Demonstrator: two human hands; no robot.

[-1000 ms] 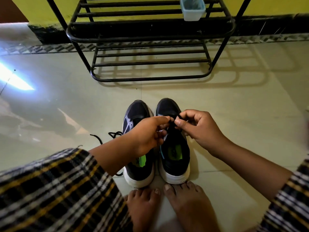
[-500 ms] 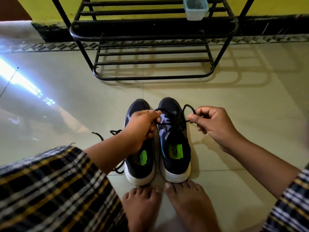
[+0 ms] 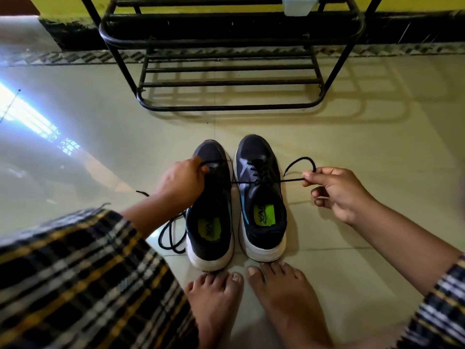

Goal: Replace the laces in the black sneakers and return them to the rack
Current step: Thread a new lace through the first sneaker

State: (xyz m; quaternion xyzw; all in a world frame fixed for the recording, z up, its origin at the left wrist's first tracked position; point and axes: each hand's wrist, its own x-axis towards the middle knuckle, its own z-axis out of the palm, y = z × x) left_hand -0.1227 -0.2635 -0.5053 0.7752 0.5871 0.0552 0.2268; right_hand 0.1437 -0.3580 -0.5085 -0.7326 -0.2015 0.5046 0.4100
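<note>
Two black sneakers with white soles and green insoles stand side by side on the floor, toes pointing away. The right sneaker (image 3: 261,197) is laced with a black lace (image 3: 266,182) stretched taut across it. My left hand (image 3: 182,183), over the left sneaker (image 3: 210,222), pinches one end of that lace. My right hand (image 3: 337,190), to the right of the shoes, pinches the other end, which curls in a loop above my fingers. A loose black lace (image 3: 171,235) lies coiled on the floor left of the left sneaker.
A black metal shoe rack (image 3: 226,71) stands against the yellow wall beyond the sneakers, with a small pale plastic tub (image 3: 298,6) on an upper shelf. My bare feet (image 3: 251,303) touch the sneakers' heels. Checked fabric covers my knees at both lower corners.
My hands have moved apart, left hand to the left and right hand further right, pulling the lace straight and tight across the right sneaker. The view has tilted slightly down.
</note>
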